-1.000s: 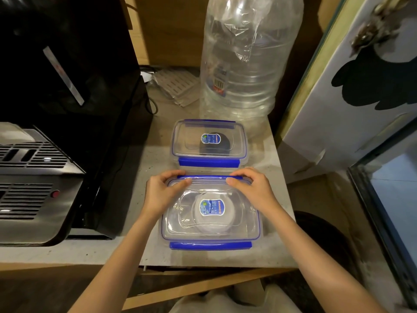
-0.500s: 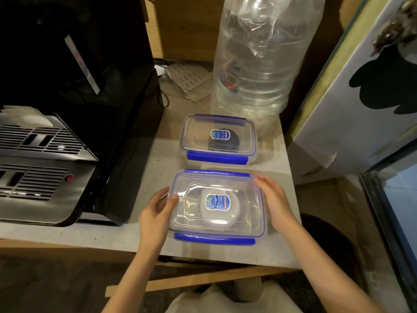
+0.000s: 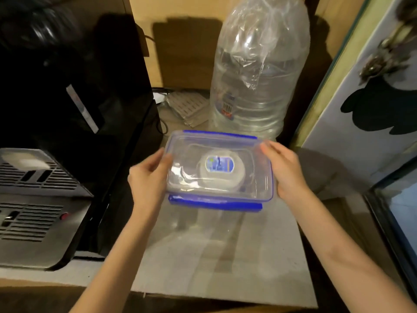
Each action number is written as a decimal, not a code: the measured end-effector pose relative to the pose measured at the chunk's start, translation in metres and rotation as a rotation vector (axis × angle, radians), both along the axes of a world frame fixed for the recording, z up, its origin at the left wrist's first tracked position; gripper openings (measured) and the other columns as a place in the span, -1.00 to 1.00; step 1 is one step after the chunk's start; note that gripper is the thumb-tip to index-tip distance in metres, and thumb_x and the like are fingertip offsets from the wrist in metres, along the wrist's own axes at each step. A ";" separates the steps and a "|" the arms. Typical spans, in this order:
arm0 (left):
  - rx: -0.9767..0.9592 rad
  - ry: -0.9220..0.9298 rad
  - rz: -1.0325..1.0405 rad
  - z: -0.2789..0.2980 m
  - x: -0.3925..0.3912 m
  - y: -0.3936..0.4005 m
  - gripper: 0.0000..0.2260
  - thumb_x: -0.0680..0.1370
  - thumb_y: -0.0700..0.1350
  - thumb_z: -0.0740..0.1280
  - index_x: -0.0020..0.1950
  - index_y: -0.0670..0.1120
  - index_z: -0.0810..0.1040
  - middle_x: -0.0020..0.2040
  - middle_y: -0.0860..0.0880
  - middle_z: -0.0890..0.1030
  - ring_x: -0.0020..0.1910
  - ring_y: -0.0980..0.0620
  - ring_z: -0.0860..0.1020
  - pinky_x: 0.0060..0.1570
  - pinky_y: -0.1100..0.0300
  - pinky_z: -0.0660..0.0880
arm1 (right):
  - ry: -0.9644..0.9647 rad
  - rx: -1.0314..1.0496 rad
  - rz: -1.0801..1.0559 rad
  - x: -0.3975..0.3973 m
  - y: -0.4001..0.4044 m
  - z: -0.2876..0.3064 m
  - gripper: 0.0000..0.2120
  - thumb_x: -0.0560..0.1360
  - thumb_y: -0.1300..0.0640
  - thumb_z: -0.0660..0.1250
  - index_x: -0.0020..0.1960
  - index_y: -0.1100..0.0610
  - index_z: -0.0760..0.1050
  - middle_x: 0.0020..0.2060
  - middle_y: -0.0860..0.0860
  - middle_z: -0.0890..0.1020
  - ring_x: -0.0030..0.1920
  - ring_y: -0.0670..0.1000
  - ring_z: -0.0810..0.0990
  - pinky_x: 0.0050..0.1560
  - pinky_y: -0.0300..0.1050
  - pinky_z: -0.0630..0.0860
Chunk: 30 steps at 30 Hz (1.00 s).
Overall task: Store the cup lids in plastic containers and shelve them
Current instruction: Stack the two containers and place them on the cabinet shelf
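Observation:
A clear plastic container with a blue-rimmed lid and blue clips is held above the grey counter, in the middle of the head view. White cup lids show through its lid, under a blue oval label. My left hand grips its left short side and my right hand grips its right short side. The container is blurred. The second container with the dark lids is not visible; the held one covers the spot where it stood.
A big clear water bottle stands just behind the container. A black coffee machine with a steel grille fills the left. A white panel and a glass-fronted cabinet are on the right.
Both hands moved from the container's far edge to its short sides and lifted it off the counter, carrying it back over the second container. The camera tilted upward.

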<state>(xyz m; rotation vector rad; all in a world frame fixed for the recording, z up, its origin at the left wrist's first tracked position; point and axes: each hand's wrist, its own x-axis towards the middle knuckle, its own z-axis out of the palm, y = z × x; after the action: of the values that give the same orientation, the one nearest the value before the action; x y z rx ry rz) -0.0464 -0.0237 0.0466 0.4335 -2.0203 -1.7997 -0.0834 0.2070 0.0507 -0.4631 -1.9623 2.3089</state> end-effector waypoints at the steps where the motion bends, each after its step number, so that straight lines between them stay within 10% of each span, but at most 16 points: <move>1: -0.009 0.002 -0.003 0.003 -0.017 0.001 -0.86 0.47 -0.12 0.37 -0.02 -0.07 0.67 -0.19 0.04 0.63 -0.10 0.09 0.56 -0.03 0.13 0.50 | -0.001 0.005 -0.019 -0.014 0.000 0.005 -0.64 0.48 0.18 0.33 0.25 0.28 0.48 0.13 0.18 0.61 0.11 0.06 0.61 0.24 0.01 0.51; 5: -0.073 -0.035 0.006 0.007 -0.066 0.011 -0.80 0.48 -0.14 0.34 -0.30 0.08 0.62 -0.37 0.20 0.57 -0.21 0.07 0.50 -0.09 0.12 0.47 | -0.035 -0.004 -0.027 -0.058 0.002 0.009 -0.69 0.49 0.16 0.33 0.20 0.24 0.52 0.09 0.18 0.63 0.03 0.10 0.63 0.15 0.04 0.55; 8: -0.115 -0.059 -0.046 -0.004 -0.086 0.013 -0.79 0.48 -0.13 0.33 -0.34 0.09 0.58 -0.29 -0.03 0.55 -0.23 0.05 0.44 -0.14 0.05 0.47 | -0.096 0.017 -0.027 -0.077 0.002 0.000 -0.76 0.50 0.16 0.32 0.12 0.22 0.56 0.05 0.19 0.65 0.00 0.12 0.64 0.12 0.05 0.57; 14: -0.189 -0.123 -0.008 -0.015 -0.093 0.020 -0.70 0.53 -0.15 0.29 0.23 -0.25 0.52 -0.07 0.01 0.53 -0.16 0.20 0.50 -0.37 0.62 0.37 | -0.129 0.036 0.016 -0.093 0.004 -0.018 -0.84 0.50 0.16 0.30 0.04 0.16 0.57 0.00 0.14 0.65 0.04 0.14 0.63 0.14 0.08 0.56; 22: -0.125 -0.180 0.030 -0.022 -0.086 0.020 -0.66 0.54 -0.09 0.27 0.29 -0.15 0.47 0.13 -0.08 0.59 -0.01 0.09 0.51 -0.20 0.37 0.41 | -0.153 0.050 0.116 -0.094 0.007 -0.023 -0.86 0.50 0.09 0.30 0.01 0.09 0.56 -0.09 0.04 0.66 -0.01 0.10 0.65 0.08 0.07 0.59; 30: 0.426 -0.496 0.048 -0.034 -0.038 0.032 -0.45 0.47 0.23 0.22 0.38 0.00 0.29 0.25 -0.05 0.48 0.21 -0.10 0.47 0.11 0.04 0.35 | -0.245 0.114 0.216 -0.107 0.022 -0.021 -0.76 0.50 -0.10 0.21 -0.05 0.01 0.56 0.05 0.06 0.64 0.18 0.10 0.55 0.35 0.11 0.38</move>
<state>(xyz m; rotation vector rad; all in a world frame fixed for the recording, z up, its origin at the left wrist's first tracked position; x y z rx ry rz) -0.0844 0.0087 0.0128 1.1411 -1.8726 -2.2623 -0.1908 0.2288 0.0296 -0.5749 -2.3507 2.3421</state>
